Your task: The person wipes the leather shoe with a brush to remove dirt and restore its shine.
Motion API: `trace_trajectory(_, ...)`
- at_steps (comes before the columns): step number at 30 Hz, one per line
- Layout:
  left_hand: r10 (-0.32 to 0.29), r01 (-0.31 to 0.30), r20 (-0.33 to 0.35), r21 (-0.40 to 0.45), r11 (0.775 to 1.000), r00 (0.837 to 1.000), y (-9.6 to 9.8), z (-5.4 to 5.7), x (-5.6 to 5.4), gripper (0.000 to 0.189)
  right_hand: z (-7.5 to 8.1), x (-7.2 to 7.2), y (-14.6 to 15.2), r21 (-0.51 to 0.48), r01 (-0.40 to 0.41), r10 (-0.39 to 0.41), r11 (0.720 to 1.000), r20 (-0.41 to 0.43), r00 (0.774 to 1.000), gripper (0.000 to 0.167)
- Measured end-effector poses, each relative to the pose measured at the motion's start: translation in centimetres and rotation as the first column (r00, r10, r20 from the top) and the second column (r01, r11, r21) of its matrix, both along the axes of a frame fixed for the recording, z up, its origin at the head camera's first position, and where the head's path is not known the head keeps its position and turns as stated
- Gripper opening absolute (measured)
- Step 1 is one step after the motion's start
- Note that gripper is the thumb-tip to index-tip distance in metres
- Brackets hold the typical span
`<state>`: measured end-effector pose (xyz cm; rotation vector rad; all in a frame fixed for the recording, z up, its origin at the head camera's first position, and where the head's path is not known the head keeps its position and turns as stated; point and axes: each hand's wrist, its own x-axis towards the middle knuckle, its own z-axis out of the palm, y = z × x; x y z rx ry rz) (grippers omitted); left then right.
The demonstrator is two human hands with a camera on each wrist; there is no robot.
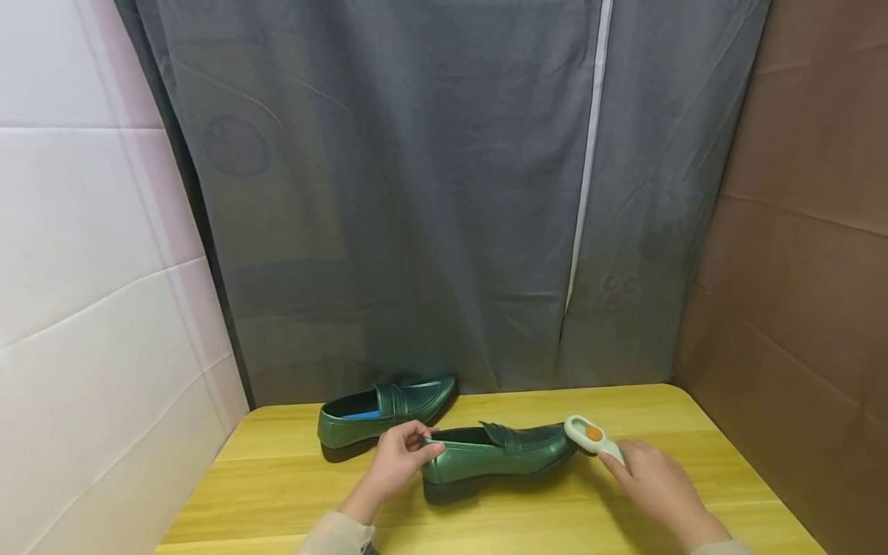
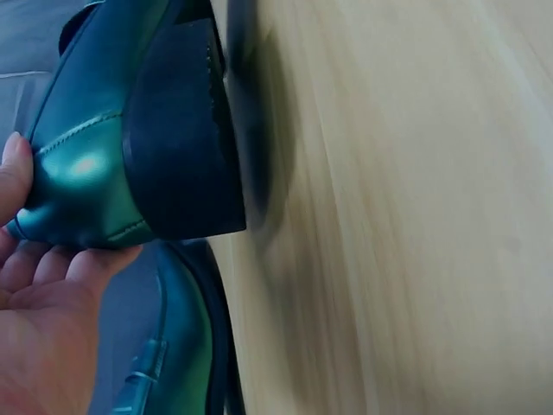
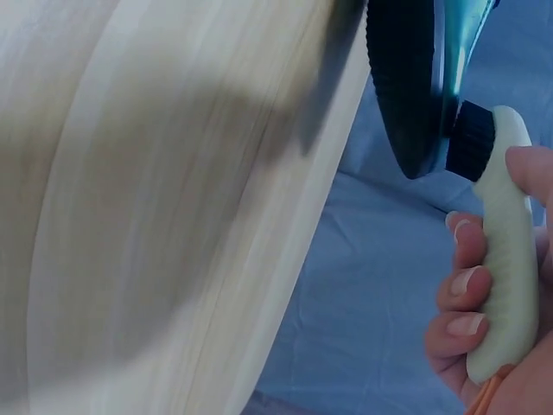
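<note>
A dark green loafer is pinched at the back of its heel by my left hand, the thumb on its near side. In the left wrist view the black heel block hangs over the table and its shadow. My right hand grips a pale green shoe brush by the handle. Seen from the right wrist, the brush's dark bristles touch the loafer's toe, which is raised off the table. A second green loafer with a blue patch inside stands behind the left hand.
Both loafers are over a yellow wood-grain table with rounded back corners. A grey curtain hangs behind it. White fabric borders the left side and brown fabric the right. An orange cord hangs from the brush handle's end.
</note>
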<state>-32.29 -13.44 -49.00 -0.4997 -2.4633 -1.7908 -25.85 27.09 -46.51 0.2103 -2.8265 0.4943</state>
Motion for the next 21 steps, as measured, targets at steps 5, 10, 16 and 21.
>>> trace_trajectory(5, -0.007, 0.007, -0.019, -0.014, 1.0, 1.0, -0.5, -0.1, 0.2, 0.023, -0.6, -0.3, -0.1, -0.004, 0.006, -0.006, 1.0, 0.019, 1.0, 0.032)
trace_trajectory(10, -0.061, 0.061, -0.027, -0.004, 0.998, 0.998, -0.8, -0.3, 0.5, 0.023, -0.9, -0.3, -0.1, -0.003, 0.013, -0.013, 1.0, 0.033, 0.999, 0.033)
trace_trajectory(16, -0.068, 0.067, -0.041, -0.008, 0.998, 0.997, -0.9, -0.5, 0.8, 0.022, -1.0, -0.2, -0.2, -0.004, 0.011, -0.01, 1.0, 0.037, 0.999, 0.033)
trace_trajectory(21, -0.091, 0.091, -0.024, -0.01, 0.996, 0.996, -1.0, -0.7, 1.2, 0.022, -1.4, 0.0, -0.3, -0.005, 0.011, -0.01, 1.0, 0.057, 0.998, 0.03)
